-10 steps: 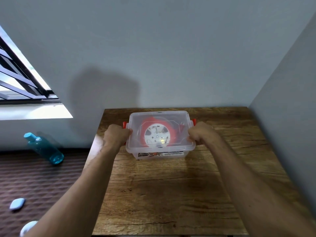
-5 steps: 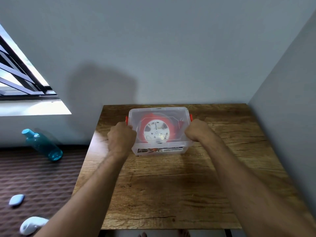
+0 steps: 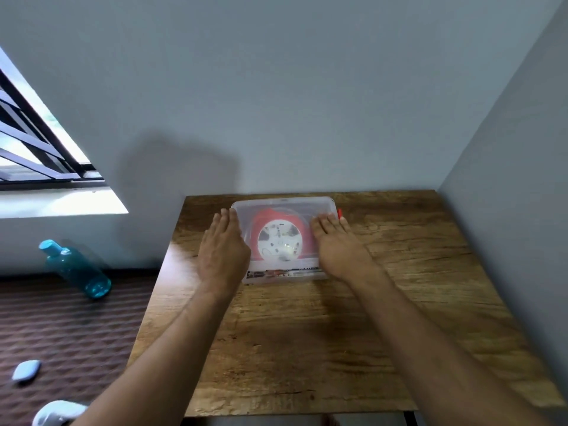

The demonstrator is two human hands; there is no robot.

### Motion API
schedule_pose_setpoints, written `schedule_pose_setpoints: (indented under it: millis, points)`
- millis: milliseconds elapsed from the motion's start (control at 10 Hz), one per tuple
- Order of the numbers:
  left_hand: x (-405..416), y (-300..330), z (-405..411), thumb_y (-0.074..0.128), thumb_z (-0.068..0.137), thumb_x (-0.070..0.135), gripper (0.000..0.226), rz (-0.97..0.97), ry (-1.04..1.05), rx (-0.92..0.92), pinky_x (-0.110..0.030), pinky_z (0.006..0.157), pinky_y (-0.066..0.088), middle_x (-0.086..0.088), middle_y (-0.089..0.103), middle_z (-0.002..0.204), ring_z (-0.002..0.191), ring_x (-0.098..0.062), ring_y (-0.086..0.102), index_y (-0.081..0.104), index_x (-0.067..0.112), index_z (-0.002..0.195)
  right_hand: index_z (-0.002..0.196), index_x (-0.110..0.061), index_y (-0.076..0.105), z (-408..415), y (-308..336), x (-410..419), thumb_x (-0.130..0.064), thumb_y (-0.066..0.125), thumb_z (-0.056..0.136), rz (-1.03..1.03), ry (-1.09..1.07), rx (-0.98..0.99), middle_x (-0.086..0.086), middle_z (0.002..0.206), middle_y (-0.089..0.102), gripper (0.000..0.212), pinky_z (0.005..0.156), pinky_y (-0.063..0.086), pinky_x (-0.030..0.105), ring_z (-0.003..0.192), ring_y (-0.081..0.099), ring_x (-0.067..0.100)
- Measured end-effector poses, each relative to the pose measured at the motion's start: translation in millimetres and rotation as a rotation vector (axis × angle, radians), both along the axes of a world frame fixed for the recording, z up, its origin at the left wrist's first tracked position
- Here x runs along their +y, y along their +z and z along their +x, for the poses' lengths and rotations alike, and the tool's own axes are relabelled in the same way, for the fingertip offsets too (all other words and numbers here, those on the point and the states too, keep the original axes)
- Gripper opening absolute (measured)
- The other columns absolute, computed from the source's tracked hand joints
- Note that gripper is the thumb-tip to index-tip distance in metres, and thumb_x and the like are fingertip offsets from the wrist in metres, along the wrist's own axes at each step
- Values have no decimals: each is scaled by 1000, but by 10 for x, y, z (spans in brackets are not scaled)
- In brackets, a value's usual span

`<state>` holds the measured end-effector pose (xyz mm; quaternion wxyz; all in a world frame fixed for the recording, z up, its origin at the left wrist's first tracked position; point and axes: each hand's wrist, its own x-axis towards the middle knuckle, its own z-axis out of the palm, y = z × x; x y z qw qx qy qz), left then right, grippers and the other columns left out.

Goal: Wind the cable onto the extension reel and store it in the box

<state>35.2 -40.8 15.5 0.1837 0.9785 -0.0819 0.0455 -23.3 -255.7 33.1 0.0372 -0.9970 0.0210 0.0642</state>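
Closed clear box (image 3: 284, 207) at the upper centre of the frame, on the far part of the wooden tabletop (image 3: 399, 302). The red extension reel (image 3: 278, 238) lies inside, under the lid. Left hand (image 3: 222, 250) and right hand (image 3: 339, 245) rest flat with fingers extended on the lid's ends, grasping nothing. Teal bottle (image 3: 75, 269) on the floor, at left.

We see the clear lidded box (image 3: 284, 207) at the far edge of the wood table (image 3: 307, 348), red/white reel (image 3: 278, 238) inside, L hand (image 3: 222, 252) and R hand (image 3: 339, 247) laid flat, fingers extended, on the lid's two ends, red latch (image 3: 339, 213) just beside R fingertips.
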Motion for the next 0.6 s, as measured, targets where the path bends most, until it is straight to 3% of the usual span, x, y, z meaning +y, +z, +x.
schedule_pose_setpoints:
  millis: [200,300,400,500,600]
  points:
    - [37,217,239,23,107,33,61,184,-145,17,-42,129,11,-12,28,170,159,-24,18,27,5,161,155,1,18,274,167,41,-13,40,98,49,-5,17,21,160,24,63,120,14,37,148,24,30]
    - [109,514,466,8,97,44,78,124,-132,-76,-39,127,12,-13,34,167,158,-25,23,35,4,158,155,2,15,473,384,-45,-20,41,100,86,-14,-4,21,161,22,65,121,13,34,149,21,30]
    - [154,993,762,15,104,43,70,127,-148,-158,-37,128,4,-13,23,171,160,-24,12,24,2,161,157,1,7,681,717,-191,-13,45,97,103,-21,-61,20,165,10,73,122,9,36,152,10,32]
    - [191,1590,1056,20,107,45,70,121,-103,-282,-39,129,6,-14,23,171,160,-25,12,22,1,161,157,0,4,934,1197,-348,-8,46,95,91,-43,-164,17,166,5,76,122,7,34,153,5,29]
    - [228,2201,1232,10,104,52,76,151,-87,-353,-35,128,1,-11,16,173,161,-23,6,15,3,162,157,0,2,1162,1733,-429,-8,44,96,96,-17,-301,16,167,1,74,121,1,32,154,0,27]
